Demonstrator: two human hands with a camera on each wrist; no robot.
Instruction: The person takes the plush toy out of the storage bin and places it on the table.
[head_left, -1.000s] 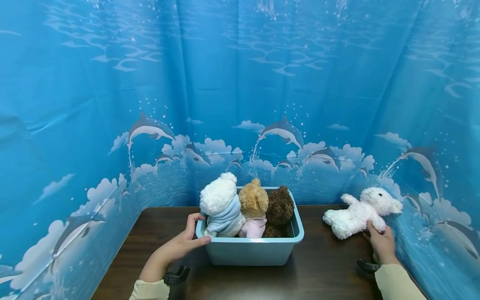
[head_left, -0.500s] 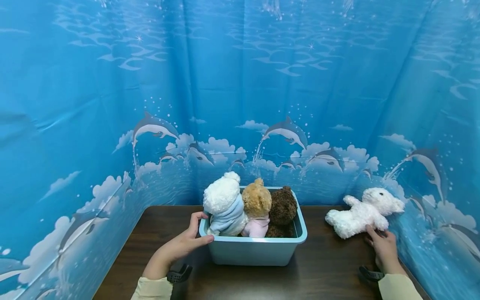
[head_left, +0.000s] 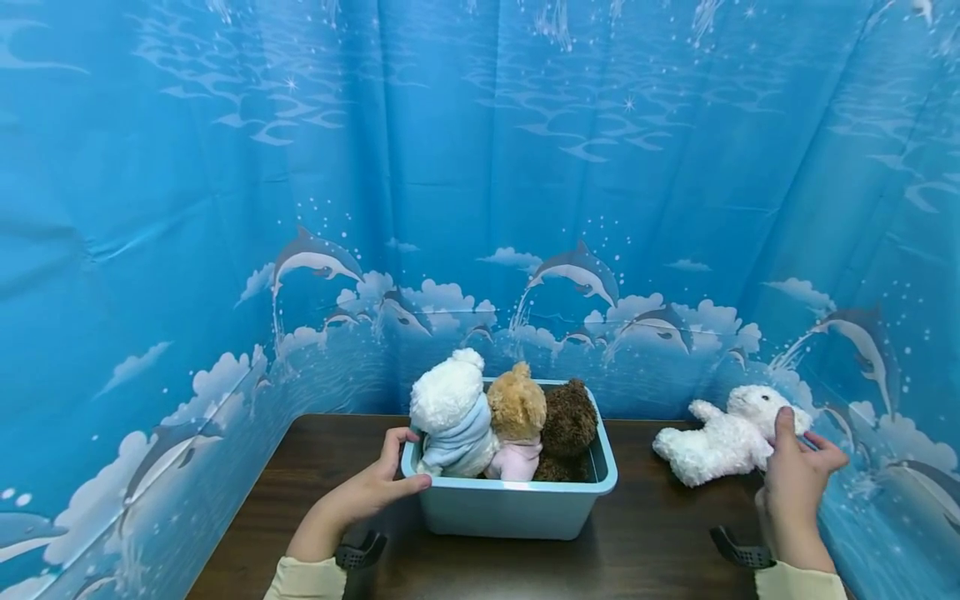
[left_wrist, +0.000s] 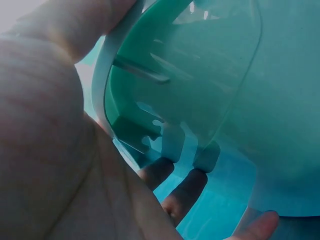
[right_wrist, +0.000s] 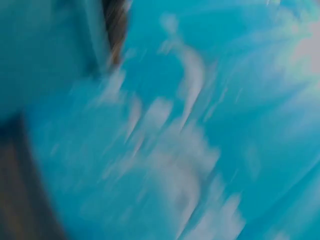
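Observation:
A pale blue-green plastic bin [head_left: 517, 510] stands on the table, and my left hand [head_left: 367, 498] grips its near left corner, thumb on the front rim. The left wrist view has fingers [left_wrist: 185, 195] against the bin's wall [left_wrist: 240, 90]. Inside sit a white plush [head_left: 448, 398] in a blue top, a tan plush [head_left: 517, 404] in a pink top and a dark brown plush [head_left: 568, 418]. Farther right lies a fluffy white plush animal [head_left: 712, 450] on the table. My right hand [head_left: 798, 479] is raised in front of its head, fingers extended, holding nothing.
The dark wooden table [head_left: 300, 467] ends at a blue dolphin-print curtain [head_left: 480, 208], which wraps the back and both sides. In the blurred right wrist view, the curtain [right_wrist: 200, 125] fills most of the frame, with part of the bin [right_wrist: 45, 45] at upper left.
My right hand has left the white plush's arm and risen up and to the right, past its head. That plush stays on the table. My left hand keeps its grip on the bin.

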